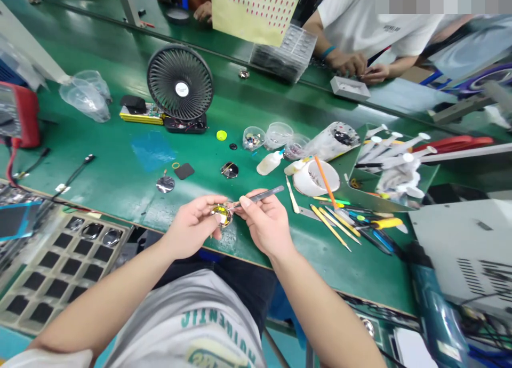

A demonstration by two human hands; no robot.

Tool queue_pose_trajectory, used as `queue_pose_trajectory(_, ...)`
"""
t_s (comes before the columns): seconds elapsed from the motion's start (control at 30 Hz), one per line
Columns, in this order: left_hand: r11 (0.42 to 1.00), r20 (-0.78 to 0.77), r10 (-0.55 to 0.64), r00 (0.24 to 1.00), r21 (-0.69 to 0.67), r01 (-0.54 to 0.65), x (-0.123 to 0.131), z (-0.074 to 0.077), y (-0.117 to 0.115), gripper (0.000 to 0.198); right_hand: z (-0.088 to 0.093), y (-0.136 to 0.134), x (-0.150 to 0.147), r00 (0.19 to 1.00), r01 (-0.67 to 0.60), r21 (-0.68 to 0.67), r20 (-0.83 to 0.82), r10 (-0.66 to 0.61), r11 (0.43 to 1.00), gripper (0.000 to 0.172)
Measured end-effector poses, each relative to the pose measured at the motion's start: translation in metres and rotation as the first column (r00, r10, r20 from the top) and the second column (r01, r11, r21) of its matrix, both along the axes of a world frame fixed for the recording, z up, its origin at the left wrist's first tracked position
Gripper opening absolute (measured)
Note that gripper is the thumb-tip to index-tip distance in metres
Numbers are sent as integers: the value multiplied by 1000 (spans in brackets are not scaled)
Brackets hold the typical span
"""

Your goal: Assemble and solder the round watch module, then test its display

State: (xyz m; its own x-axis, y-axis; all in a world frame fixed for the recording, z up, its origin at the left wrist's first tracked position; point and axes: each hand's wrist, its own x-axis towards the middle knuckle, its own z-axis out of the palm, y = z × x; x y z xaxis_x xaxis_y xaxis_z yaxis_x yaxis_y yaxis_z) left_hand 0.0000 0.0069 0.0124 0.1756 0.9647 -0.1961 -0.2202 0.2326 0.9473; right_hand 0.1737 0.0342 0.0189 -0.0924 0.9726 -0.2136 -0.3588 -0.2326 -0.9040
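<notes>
Near the front edge of the green bench, my left hand [198, 224] is closed on a small round watch-like device [222, 214] whose yellow and gold insides are exposed. In my right hand [266, 221] I pinch a pair of dark tweezers [264, 194], their tips pointing left at the device's edge. Whether the tips grip a part is too small to tell. Beyond my hands lie a round dark watch part [229, 170], a silvery disc [165, 184], a black square pad [184, 171] and a thin yellow ring [175, 166].
A black fan [181, 85] stands at the back. Clear cups [254, 138], a glue bottle [270, 162] and a white tub [316, 178] sit right of centre. Several tools [330, 226] lie at right. A foam-lined tray [60, 272] is at lower left. A co-worker's hands [360, 69] work across the bench.
</notes>
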Motion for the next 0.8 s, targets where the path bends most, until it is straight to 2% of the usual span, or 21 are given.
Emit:
queue_pose_trajectory(0.17,1000,5,21,1000,-5,-21,-1,0,0,34,3,1,-2,1000,7,-25,-21,-7,1000,43)
queue_pose_trajectory(0.43,993,63,65,996,-104,-58,-3,-4,0,36,5,0,1,999,16,-13,-48,-17,1000,43)
queue_pose_trajectory(0.6,993,53,60,997,-104,-54,-2,-4,1,28,6,0,0,1000,16,17,-24,-16,1000,40)
queue_pose_trajectory(0.8,997,85,56,995,-65,-51,-3,-4,0,31,2,-1,1,999,33,37,17,-34,999,40)
